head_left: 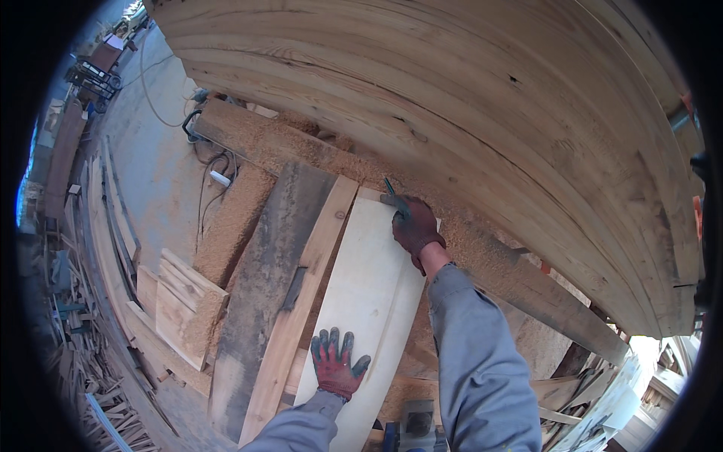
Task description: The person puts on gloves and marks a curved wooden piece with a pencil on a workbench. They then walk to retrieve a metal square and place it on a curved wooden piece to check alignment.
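A long, pale, smooth board point(363, 264) lies in front of me, its far end close to a sawdust-covered beam. My left hand point(339, 367), in a red glove with dark fingertips, rests flat on the board's near part with the fingers spread. Near the far right corner of the board is my right hand point(416, 226), gloved the same way. Its fingers are closed round a slim dark-green pencil point(388, 185), which points up and away. The pencil's lower end is hidden by the glove.
A stack of wide planks point(452, 98) looms across the far right. Left of the board lie a narrow plank point(301, 301) and a dark weathered plank point(271, 279). Sawdust point(233, 226) covers the beams. A cord with a white plug point(220, 178) and scrap wood point(98, 399) lie left.
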A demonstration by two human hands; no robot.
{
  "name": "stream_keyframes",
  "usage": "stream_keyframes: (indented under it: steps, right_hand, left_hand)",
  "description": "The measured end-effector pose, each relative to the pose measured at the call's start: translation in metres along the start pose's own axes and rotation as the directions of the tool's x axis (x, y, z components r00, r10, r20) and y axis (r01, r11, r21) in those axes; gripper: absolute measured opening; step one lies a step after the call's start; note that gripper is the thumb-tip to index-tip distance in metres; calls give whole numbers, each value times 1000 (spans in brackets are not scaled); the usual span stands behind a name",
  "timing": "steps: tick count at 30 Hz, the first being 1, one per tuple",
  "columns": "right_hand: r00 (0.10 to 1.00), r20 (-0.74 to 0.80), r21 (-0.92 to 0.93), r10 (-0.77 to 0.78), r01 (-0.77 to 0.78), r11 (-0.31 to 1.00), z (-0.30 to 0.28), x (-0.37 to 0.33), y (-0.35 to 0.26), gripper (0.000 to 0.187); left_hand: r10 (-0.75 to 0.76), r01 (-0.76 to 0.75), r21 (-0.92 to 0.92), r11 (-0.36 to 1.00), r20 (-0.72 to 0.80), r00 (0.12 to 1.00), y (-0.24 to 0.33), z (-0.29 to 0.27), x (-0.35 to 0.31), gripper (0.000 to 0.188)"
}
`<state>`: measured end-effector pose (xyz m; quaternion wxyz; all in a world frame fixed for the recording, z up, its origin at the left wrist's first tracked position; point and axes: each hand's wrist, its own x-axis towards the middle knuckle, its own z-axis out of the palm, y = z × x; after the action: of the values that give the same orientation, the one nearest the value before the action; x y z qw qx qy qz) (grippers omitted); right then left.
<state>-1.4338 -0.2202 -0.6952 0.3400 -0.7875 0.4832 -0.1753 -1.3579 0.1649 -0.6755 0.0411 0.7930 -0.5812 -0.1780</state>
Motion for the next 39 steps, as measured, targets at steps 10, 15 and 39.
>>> stream_keyframes:
  steps: [10,15,39]
  right_hand:
    - [991,-112,-205,-70,46,978,-14,-11,17,36]
    - [882,-464,-114,75,-144,983,4,-63,5,45]
    - [844,-465,-74,268,-339,938,27,-79,1,70]
  left_hand:
    - [-14,14,24,1000,-10,1000,1,-1,0,73]
    - [-12,12,24,1000,-1,1000,0,-1,1,73]
    - [5,-4,-6,1000,46,999,-10,13,-3,76]
